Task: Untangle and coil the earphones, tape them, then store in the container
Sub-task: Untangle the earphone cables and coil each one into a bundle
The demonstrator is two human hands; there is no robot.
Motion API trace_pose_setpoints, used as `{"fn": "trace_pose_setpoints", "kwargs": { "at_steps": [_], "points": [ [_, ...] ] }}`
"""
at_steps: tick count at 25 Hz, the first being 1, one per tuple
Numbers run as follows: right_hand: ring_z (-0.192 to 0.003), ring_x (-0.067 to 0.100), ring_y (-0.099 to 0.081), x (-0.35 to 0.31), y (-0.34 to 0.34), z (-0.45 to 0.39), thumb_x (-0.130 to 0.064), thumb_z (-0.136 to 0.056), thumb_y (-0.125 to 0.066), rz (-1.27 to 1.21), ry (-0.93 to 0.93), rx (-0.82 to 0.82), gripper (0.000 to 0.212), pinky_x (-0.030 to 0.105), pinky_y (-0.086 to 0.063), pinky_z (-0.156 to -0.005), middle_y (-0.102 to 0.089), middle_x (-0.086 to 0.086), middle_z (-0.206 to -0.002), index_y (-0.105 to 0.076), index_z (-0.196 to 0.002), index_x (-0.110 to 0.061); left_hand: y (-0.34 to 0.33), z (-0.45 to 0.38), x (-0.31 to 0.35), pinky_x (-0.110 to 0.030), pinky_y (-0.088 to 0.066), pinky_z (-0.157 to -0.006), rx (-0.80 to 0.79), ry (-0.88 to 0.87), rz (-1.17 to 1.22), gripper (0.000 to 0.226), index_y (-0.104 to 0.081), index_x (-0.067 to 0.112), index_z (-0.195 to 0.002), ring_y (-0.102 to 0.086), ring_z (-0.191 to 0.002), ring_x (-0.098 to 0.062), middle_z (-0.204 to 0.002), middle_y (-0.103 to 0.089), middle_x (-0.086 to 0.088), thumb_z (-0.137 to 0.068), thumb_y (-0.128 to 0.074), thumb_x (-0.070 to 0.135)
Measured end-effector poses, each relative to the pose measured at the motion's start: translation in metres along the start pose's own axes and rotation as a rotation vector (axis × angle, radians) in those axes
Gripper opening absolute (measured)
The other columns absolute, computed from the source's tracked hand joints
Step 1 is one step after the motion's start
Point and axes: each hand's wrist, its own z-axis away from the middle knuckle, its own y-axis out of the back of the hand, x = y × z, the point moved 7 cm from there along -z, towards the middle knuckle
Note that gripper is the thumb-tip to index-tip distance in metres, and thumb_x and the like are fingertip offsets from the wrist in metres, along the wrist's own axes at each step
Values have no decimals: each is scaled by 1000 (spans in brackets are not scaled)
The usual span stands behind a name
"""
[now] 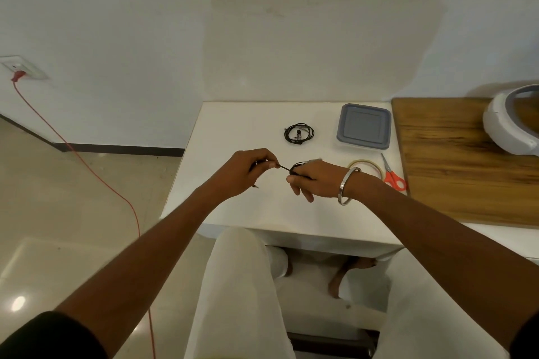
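Black earphones point(295, 168) are wound round the fingers of my right hand point(315, 179) above the white table point(233, 201). My left hand point(250, 167) pinches the free end of their cable, stretched taut between both hands. A second black earphone set point(299, 133) lies coiled on the table further back. The grey container point(364, 126) with its lid on stands at the table's back right. A roll of clear tape point(368, 165) lies just right of my right wrist, partly hidden by it.
Red-handled scissors point(393, 174) lie next to the tape. A wooden board point(466, 163) adjoins the table on the right, carrying a white round appliance point(507, 122). A red cable point(87, 166) runs from a wall socket down across the floor at left.
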Motion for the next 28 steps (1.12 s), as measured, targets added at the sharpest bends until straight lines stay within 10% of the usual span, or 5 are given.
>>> {"fn": "trace_pose_setpoints", "kwargs": {
  "at_steps": [11, 17, 23, 28],
  "points": [
    [-64, 25, -61, -45, 15, 0, -31, -103, -26, -1019, 108, 63, 44, 24, -48, -64, -59, 7, -55, -54, -76, -10, -10, 3, -30, -9, -42, -62, 79, 139, 141, 27, -59, 26, -100, -51, -61, -1, -73, -55, 2, -103, -36, 12],
    [-63, 27, -58, -53, 22, -8, -30, -100, -32, -1467, 163, 148, 38, 48, -47, -79, -55, 10, -58, -54, -82, -6, -45, 5, -26, -14, -43, -61, 5, 264, 257, 33, -56, 17, -83, -54, -63, -5, -75, -58, -2, -101, -33, 3],
    [-66, 24, -64, -41, 32, -9, -28, -102, -28, -1474, 138, 371, 38, 54, -39, -97, -58, 6, -58, -55, -82, -11, -74, 9, -4, -17, -44, -58, -103, 242, 329, 26, -54, 23, -95, -51, -59, -10, -73, -55, 0, -104, -31, 14],
    [-71, 26, -67, -29, 38, -8, -26, -103, -23, -1263, 178, 501, 39, 25, -52, -79, -62, 3, -58, -52, -83, -9, -81, 16, 11, -18, -44, -55, -204, 225, 416, 36, -48, 15, -133, -51, -57, -5, -77, -58, 5, -103, -28, 8]
  ]
}}
